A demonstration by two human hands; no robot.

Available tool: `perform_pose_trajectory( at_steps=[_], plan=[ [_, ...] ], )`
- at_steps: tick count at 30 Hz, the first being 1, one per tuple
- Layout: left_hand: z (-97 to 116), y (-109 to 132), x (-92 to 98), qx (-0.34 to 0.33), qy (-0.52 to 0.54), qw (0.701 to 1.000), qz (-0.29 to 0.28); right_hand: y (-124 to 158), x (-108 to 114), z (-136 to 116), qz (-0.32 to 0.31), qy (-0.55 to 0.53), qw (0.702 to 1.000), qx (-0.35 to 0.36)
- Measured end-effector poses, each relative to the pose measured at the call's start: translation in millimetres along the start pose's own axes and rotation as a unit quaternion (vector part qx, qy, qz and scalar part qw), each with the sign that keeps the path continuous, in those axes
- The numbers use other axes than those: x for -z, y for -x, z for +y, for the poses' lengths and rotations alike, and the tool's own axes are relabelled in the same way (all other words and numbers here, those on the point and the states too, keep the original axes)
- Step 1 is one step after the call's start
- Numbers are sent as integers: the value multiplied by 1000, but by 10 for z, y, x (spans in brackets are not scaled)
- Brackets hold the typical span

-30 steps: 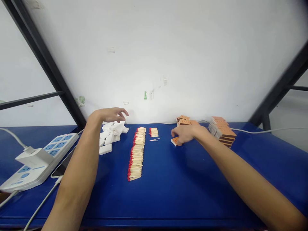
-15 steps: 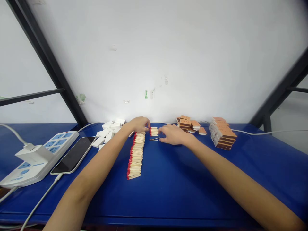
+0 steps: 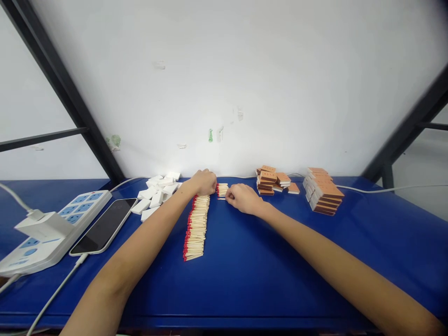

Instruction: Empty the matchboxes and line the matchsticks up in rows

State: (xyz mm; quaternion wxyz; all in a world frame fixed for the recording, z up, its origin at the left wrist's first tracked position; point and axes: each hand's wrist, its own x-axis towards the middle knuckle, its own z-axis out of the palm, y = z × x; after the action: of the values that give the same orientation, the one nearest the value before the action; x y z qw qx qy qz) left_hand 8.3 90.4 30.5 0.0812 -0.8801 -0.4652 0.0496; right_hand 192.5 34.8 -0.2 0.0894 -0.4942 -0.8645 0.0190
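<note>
A long row of red-tipped matches (image 3: 196, 225) lies on the blue table (image 3: 252, 261). At its far end sits a small bundle of matches (image 3: 221, 189). My left hand (image 3: 203, 182) rests curled at the top of the long row, just left of the bundle. My right hand (image 3: 242, 198) is closed, its fingertips pinching at the bundle's right side. What either hand grips is hidden by the fingers.
White inner trays (image 3: 156, 195) lie heaped to the left. Orange matchboxes (image 3: 271, 179) and a taller orange stack (image 3: 324, 190) stand to the right. A phone (image 3: 105, 226) and a power strip (image 3: 42, 231) with cables sit at far left.
My left hand came from above the white trays to the top of the match row. My right hand left the orange boxes and moved left to the small bundle.
</note>
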Motion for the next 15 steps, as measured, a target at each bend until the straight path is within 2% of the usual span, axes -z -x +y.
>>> perform_pose_trajectory(
  at_steps=[15],
  plan=[
    [-44,-33,-46,-8,8,1000,1,5,-112,-7,60,-5,997,-39]
  ],
)
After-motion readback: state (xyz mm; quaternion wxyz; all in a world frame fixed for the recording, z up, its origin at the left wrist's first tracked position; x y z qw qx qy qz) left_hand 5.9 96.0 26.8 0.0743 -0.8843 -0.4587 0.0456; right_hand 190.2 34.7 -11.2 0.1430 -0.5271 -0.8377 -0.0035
